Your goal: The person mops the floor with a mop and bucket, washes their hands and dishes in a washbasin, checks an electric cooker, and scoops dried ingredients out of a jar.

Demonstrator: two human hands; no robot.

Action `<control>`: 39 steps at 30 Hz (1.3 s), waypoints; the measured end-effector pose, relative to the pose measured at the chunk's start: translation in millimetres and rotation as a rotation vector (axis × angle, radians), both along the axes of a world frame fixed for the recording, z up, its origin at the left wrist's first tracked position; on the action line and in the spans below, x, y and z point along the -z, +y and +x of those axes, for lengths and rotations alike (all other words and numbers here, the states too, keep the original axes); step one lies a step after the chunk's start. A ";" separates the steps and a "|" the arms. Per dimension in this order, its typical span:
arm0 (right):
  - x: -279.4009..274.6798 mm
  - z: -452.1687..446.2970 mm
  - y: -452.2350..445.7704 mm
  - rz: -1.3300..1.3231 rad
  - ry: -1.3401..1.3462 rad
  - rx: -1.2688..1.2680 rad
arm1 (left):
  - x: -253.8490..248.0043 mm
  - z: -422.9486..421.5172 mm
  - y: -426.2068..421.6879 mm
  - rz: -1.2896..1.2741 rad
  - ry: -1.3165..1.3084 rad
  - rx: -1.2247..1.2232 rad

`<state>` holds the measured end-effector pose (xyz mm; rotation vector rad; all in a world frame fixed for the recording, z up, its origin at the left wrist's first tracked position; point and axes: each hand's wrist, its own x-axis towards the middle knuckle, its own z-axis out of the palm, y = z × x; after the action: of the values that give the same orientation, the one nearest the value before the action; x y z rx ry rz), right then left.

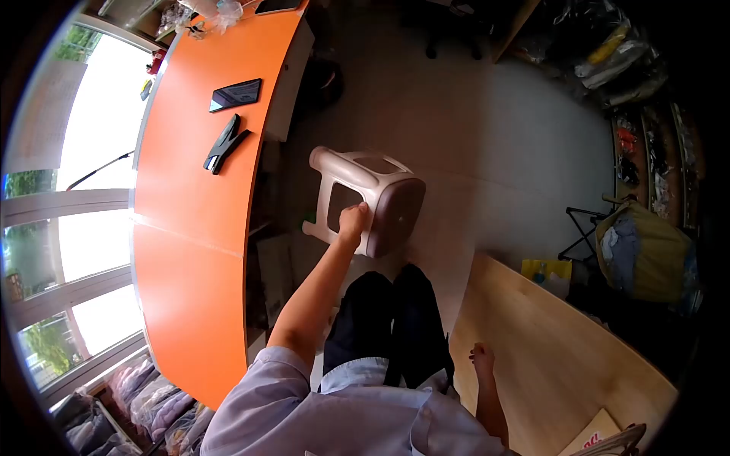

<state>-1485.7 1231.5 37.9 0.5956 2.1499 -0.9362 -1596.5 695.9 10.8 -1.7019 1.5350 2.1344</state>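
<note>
My left hand (352, 220) is closed around a plastic stool (357, 176), gripping its frame at a side opening near the seat. The stool is pale pinkish-beige with a darker brown seat (398, 216). It is tipped on its side, legs pointing left and seat facing right, in front of my knees. Whether it touches the floor I cannot tell. My right hand (483, 359) hangs low at my right side, over the wooden panel as seen from above. Its fingers are loosely bent, with nothing visible in them.
An orange counter (194, 205) runs along my left, bearing a black stapler (225, 144) and a dark phone (236, 95). A light wooden panel (547, 349) stands at my right. Beyond it are a yellow bag (546, 270) and an olive cloth hamper (642, 247). Grey floor (449, 144) extends ahead.
</note>
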 end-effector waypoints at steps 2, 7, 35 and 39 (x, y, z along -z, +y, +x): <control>30.9 -78.3 -8.9 0.033 0.057 -0.109 | 18.4 -33.3 -33.8 -0.018 -0.026 -0.183; 53.9 -268.7 -129.3 -0.390 0.039 -0.024 | 116.4 -71.5 -134.4 0.223 -0.082 -0.331; 508.3 -612.7 -773.1 -0.795 0.262 -1.707 | 441.2 28.8 -367.2 0.071 -0.276 -0.538; 514.5 -622.1 -786.3 -0.888 0.336 -2.096 | 416.7 -19.0 -411.8 -0.442 -1.010 -0.081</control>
<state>-2107.8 445.2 -476.6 -1.9341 1.1314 -0.4458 -1615.5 284.1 -405.8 -2.3937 1.5880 0.6413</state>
